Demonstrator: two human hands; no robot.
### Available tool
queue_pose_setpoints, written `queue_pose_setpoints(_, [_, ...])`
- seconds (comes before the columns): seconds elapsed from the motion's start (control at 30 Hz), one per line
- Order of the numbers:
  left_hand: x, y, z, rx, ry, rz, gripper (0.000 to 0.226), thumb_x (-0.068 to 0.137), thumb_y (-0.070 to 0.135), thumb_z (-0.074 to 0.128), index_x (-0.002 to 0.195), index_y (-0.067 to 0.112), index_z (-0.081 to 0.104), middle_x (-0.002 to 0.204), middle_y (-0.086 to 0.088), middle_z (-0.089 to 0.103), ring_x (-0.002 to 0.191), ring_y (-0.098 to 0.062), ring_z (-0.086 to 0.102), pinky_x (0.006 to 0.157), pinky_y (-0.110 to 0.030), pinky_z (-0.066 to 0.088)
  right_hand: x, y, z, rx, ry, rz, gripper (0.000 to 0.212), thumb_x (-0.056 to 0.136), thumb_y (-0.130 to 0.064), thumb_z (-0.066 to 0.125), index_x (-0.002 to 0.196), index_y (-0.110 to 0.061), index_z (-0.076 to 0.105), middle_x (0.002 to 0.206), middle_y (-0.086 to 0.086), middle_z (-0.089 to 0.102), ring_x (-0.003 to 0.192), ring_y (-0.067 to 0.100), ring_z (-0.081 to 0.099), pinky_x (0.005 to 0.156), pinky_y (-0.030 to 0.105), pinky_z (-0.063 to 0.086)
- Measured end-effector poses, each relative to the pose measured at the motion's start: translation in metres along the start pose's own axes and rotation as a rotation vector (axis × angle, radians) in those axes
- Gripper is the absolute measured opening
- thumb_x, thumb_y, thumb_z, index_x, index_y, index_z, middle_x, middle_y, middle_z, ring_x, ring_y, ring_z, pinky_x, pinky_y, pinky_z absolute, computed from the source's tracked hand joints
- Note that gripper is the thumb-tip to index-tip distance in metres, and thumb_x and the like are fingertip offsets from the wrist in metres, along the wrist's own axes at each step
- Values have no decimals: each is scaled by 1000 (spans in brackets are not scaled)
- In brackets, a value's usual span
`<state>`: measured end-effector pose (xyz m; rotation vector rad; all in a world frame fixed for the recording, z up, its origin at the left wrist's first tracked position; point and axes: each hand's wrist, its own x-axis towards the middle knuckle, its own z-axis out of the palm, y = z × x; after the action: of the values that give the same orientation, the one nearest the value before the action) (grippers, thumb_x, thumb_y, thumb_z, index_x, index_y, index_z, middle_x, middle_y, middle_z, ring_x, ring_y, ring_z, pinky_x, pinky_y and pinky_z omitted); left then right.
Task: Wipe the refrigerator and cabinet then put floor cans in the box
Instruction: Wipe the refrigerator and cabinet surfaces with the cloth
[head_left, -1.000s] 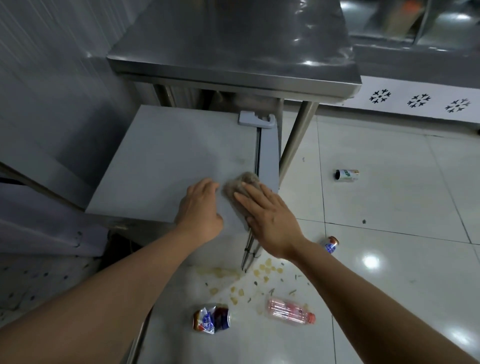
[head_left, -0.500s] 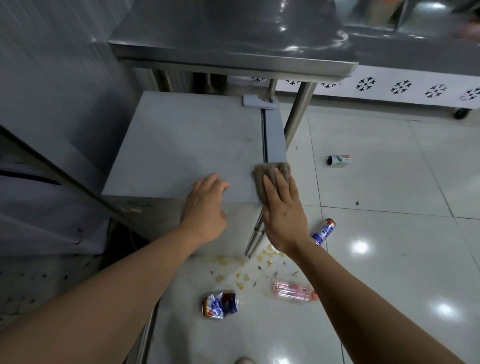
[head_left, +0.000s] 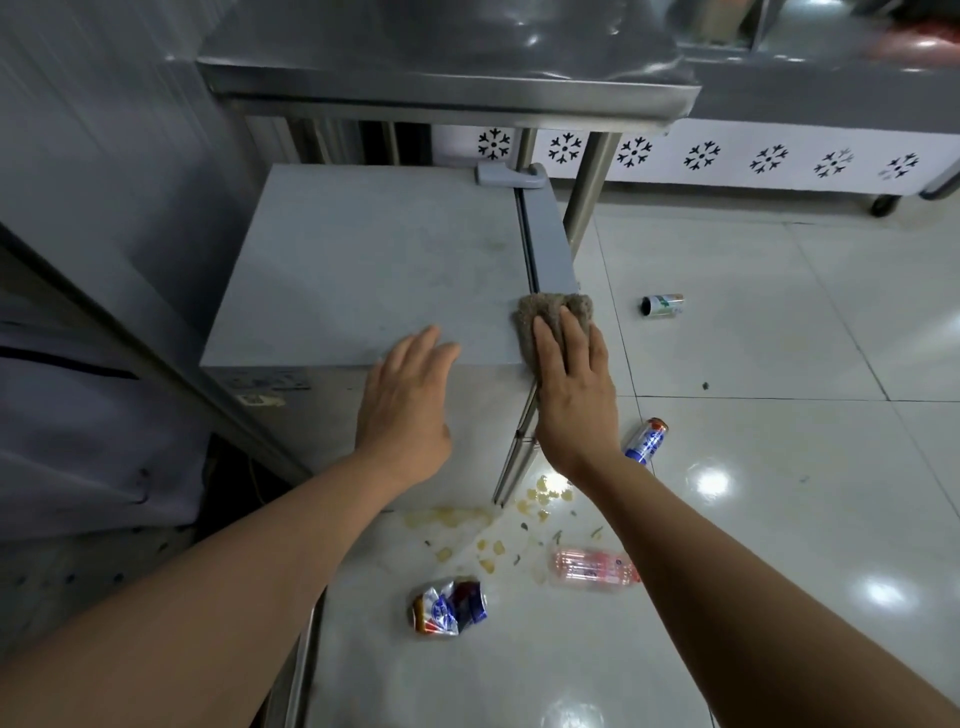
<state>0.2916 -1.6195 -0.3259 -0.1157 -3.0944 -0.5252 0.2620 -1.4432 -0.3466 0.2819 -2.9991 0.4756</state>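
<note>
On refrigerator (head_left: 363, 270) top, brown rumpled cloth (head_left: 550, 317) under flat right hand (head_left: 571, 384); left hand (head_left: 405, 405) spread, empty.

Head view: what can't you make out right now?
- Box for the cans: nowhere in frame.
- Cloth: near half hidden under the right hand.
- Green-white can: label too small to read.
- Refrigerator front: hidden behind the left hand and steep angle.

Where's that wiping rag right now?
The rag lies at the front right corner of the refrigerator top, pressed flat under the right hand, with the left hand beside it.
</note>
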Motion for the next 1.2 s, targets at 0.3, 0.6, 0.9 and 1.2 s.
queue_pose_setpoints(0.3, [-4, 7, 23, 113, 149, -23, 82, 69, 5, 63, 140, 19, 27, 156, -5, 14, 144, -24, 12, 116, -44, 17, -1, 7, 20, -53, 214, -67, 65, 89, -12, 53, 148, -19, 26, 156, 7, 20, 143, 34, 13, 111, 44, 16])
queue_pose_setpoints(0.6, [-4, -2, 50, 173, 363, 46, 82, 60, 5, 67, 136, 14, 39, 150, -11, 31, 139, -30, 27, 111, -50, 20, 3, 11, 44, -90, 507, -128, 60, 84, -8, 60, 140, -12, 41, 146, 13, 39, 134, 41, 33, 106, 50, 33])
queue_pose_setpoints(0.9, [9, -12, 78, 139, 631, 80, 68, 68, 13, 63, 133, 17, 43, 146, -7, 38, 136, -28, 31, 114, -47, 11, 9, 21, 67, -90, 765, -247, 56, 88, -10, 50, 143, -11, 38, 150, 14, 34, 136, 42, 25, 108, 52, 32])
queue_pose_setpoints(1.2, [21, -24, 96, 142, 841, 203, 62, 76, 28, 60, 134, 16, 42, 141, -8, 42, 133, -27, 33, 114, -48, 12, 17, 26, 93, -135, 1031, -348, 51, 93, -8, 40, 144, -9, 38, 152, 13, 32, 142, 40, 21, 114, 48, 26])
